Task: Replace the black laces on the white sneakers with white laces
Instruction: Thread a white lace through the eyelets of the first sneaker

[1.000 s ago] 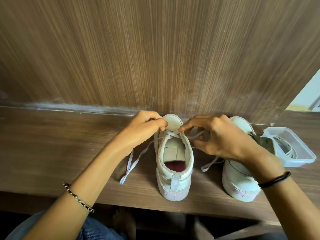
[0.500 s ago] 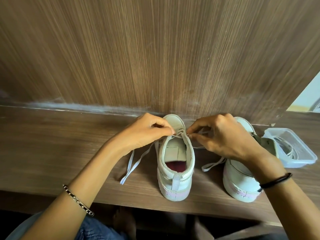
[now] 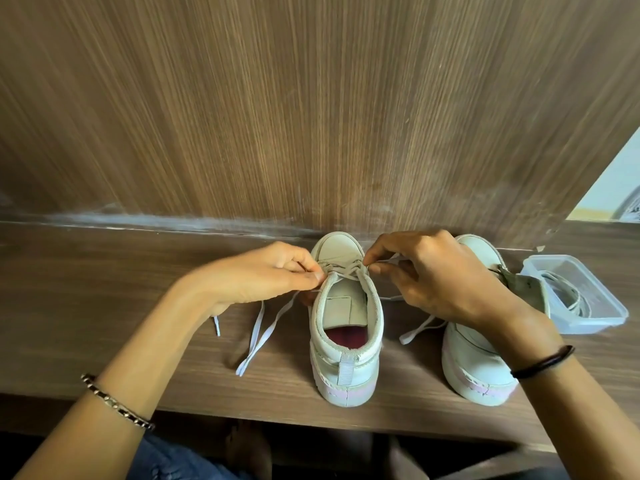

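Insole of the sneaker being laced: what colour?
Dark red. The insole shows through the opening of the sneaker in the head view.

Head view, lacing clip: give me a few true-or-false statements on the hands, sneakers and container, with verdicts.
1. The left-hand grip pinches the flat white lace at the white low-top sneaker with the red insole. True.
2. The right-hand grip hangs idle, holding nothing. False: it pinches the lace on that sneaker's other side.
3. The clear rectangular plastic container holds a coiled lace. True.
4. The second white sneaker lies on its side. False: it stands upright on its sole.
5. Black laces run through the red-insole sneaker. False: white ones do.
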`<act>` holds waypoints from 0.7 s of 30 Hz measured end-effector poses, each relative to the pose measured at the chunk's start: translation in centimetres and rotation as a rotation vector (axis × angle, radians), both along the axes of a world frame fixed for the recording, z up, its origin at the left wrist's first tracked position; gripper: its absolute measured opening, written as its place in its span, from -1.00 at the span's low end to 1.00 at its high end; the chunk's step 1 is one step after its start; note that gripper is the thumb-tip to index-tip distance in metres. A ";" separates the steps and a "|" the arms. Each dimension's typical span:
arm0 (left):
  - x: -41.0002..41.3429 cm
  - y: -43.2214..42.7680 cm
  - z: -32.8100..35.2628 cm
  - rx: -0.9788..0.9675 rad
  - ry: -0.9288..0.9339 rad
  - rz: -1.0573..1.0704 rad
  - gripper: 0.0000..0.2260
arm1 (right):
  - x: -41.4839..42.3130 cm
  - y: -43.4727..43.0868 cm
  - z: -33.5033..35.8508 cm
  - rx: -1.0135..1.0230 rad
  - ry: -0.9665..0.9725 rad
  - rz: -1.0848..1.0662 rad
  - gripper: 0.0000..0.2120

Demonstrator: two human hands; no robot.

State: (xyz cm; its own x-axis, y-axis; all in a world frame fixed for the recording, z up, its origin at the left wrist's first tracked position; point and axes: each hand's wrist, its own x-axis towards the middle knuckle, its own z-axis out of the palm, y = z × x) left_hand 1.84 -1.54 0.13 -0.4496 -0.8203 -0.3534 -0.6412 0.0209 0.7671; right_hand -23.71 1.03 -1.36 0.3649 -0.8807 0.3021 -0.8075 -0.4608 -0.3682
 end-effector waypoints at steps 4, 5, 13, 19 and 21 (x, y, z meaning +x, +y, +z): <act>-0.6 -0.2 -0.8 -0.002 0.002 0.066 -0.68 | -0.2 0.0 0.0 -0.012 -0.006 -0.011 -0.91; -0.8 -0.1 -0.9 -0.006 0.010 0.079 -0.66 | -0.2 0.0 0.0 -0.014 -0.002 -0.012 -0.91; -1.4 0.4 -0.4 0.020 0.065 0.133 -0.71 | -0.1 0.4 0.5 0.135 -0.119 -0.013 -0.94; -2.0 0.4 -0.2 -0.023 0.045 0.170 -0.69 | 0.4 0.3 0.1 0.071 -0.028 0.012 -0.90; -1.8 0.4 -0.2 -0.032 0.073 0.171 -0.71 | 0.3 0.3 0.2 0.053 -0.046 0.004 -0.90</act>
